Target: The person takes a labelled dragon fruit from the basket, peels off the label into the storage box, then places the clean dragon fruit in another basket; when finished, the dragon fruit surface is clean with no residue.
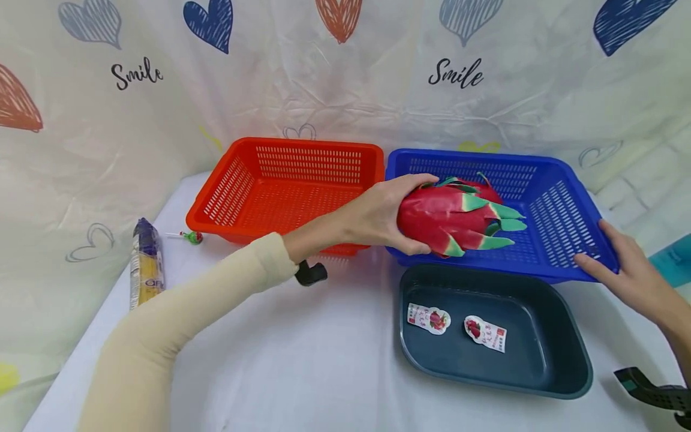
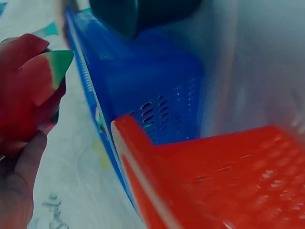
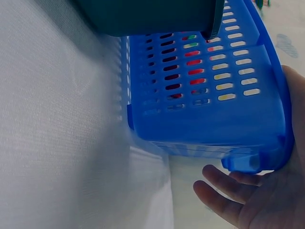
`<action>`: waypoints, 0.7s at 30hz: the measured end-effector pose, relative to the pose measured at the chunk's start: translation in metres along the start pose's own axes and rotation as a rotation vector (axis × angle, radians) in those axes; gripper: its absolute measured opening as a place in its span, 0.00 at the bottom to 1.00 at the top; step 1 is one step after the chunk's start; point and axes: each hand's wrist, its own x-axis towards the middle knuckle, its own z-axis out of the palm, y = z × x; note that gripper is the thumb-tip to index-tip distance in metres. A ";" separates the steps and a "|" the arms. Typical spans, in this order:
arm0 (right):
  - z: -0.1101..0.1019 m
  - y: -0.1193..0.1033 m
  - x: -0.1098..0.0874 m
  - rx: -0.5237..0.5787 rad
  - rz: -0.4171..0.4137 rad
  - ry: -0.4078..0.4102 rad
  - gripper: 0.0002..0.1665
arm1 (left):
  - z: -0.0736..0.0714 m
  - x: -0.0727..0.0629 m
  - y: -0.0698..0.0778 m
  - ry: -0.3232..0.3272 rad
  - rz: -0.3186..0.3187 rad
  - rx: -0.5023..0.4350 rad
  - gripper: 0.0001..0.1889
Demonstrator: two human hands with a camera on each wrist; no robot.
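My left hand (image 1: 384, 211) grips a red dragon fruit (image 1: 439, 217) with green-tipped scales, thumb and fingers spread around its near end. It is held above the blue basket (image 1: 561, 198), and in the left wrist view the dragon fruit (image 2: 28, 90) is clear of the rim. Partly hidden behind it, a second dragon fruit (image 1: 488, 191) shows inside the basket. At the basket's right front corner, my right hand (image 1: 628, 273) holds the rim, thumb over the inside. The right wrist view shows the fingers (image 3: 224, 191) beneath the rim outside.
A red basket (image 1: 308, 195) stands left of the blue one. In front sits a dark grey tub (image 1: 496, 378) with two dragon-fruit labels (image 1: 430, 318) in it. On the left lie a lollipop (image 1: 192, 237) and a purple-yellow packet (image 1: 147, 264). A printed sheet hangs behind.
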 end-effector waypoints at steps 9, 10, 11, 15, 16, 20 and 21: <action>0.000 -0.002 -0.002 -0.023 0.019 0.002 0.52 | 0.013 0.051 -0.007 -0.181 -0.051 0.053 0.47; -0.002 -0.011 -0.004 -0.006 0.012 -0.007 0.52 | 0.014 0.053 -0.008 -0.197 -0.058 0.056 0.47; -0.003 -0.017 -0.005 -0.008 0.011 -0.005 0.52 | 0.016 0.055 -0.009 -0.213 -0.065 0.055 0.48; -0.004 -0.017 -0.004 0.015 -0.013 -0.024 0.52 | 0.022 0.058 -0.014 -0.251 -0.070 0.054 0.49; -0.003 -0.009 -0.002 0.002 -0.006 -0.019 0.53 | 0.023 0.058 -0.015 -0.256 -0.069 0.058 0.49; 0.003 0.038 0.008 -0.029 -0.001 0.006 0.55 | 0.026 0.061 -0.018 -0.282 -0.072 0.074 0.48; 0.005 0.047 0.010 -0.040 0.004 0.018 0.55 | 0.027 0.062 -0.018 -0.297 -0.074 0.078 0.49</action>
